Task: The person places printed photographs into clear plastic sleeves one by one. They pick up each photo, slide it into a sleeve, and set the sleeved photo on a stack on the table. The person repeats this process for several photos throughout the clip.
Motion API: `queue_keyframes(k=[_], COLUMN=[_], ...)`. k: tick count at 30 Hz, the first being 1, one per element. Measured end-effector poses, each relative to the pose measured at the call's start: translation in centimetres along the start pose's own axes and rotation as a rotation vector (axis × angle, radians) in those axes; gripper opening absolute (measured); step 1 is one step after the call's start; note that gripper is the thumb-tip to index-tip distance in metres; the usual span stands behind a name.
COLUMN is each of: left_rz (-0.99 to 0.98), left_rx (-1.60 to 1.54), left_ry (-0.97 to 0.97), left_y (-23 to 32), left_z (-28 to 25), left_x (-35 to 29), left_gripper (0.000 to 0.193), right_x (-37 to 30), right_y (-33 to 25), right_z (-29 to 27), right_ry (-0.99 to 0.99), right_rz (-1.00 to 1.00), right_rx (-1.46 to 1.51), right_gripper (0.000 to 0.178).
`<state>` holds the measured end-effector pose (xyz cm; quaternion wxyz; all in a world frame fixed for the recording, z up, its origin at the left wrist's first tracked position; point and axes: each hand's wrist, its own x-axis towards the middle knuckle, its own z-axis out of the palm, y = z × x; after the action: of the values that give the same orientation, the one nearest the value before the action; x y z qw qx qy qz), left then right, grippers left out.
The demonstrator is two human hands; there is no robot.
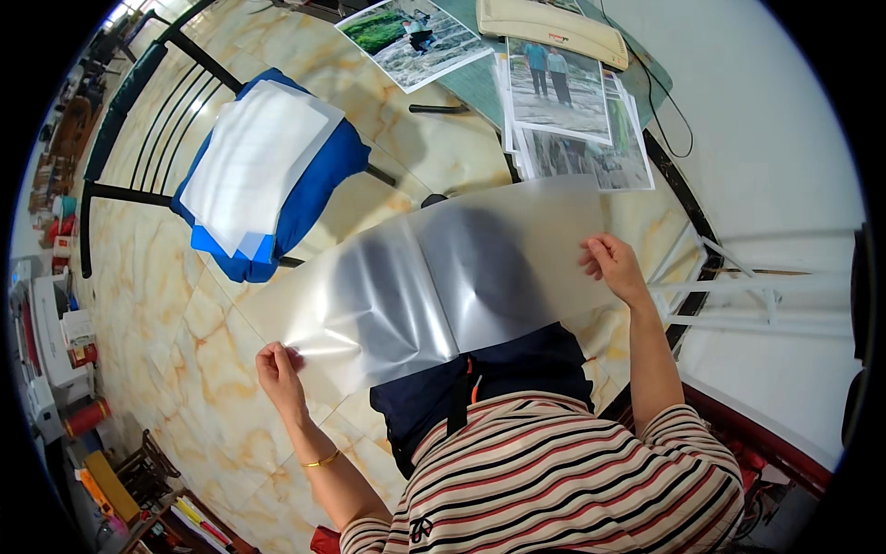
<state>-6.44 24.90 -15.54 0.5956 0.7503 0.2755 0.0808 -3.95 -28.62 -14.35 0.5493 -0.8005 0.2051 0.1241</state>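
A large translucent laminating pouch lies opened out across my lap, with a crease down its middle and shiny wrinkles on both leaves. My left hand pinches its lower left edge between thumb and fingers. At the right edge, my right hand grips the film with curled fingers. My dark trousers show through the film. Ahead, a cream laminator stands on a table, and a printed photo of two standing people reaches out from under its front. More photos are stacked beneath that one, near the pouch's far edge.
To the left, a black metal chair holds a blue cushion topped by a pile of milky film sheets. Another photo overhangs the table's left edge. A black cable hangs at right, above a white metal rack near the wall.
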Motion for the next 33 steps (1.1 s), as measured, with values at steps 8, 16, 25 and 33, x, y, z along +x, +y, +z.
queue_keyframes(k=[8,16,25,33], left_rz=[0.067,-0.117,-0.137,0.145], left_rx=[0.109,0.106,-0.011,-0.15], left_ry=[0.072,0.005,0.236,0.179], left_y=[-2.0,-4.9,-5.5,2.5], left_z=[0.3,1.8,3.4,7.3], left_x=[2.4,1.7,0.0,0.2], left_gripper=[0.018,0.032,0.028,0.023], right_x=[4.2,15.8,27.5,25.4], right_y=[-1.2,-11.2,-16.2,-22.3], right_z=[-0.2,8.4,18.2,15.1], right_ry=[0.368,0.381,0.469,0.688], right_rz=[-0.35,-0.904,-0.965,-1.103], right_rx=[-0.446,-0.638,-0.951,-0.348], right_gripper=[0.021,0.032,0.033,0.009])
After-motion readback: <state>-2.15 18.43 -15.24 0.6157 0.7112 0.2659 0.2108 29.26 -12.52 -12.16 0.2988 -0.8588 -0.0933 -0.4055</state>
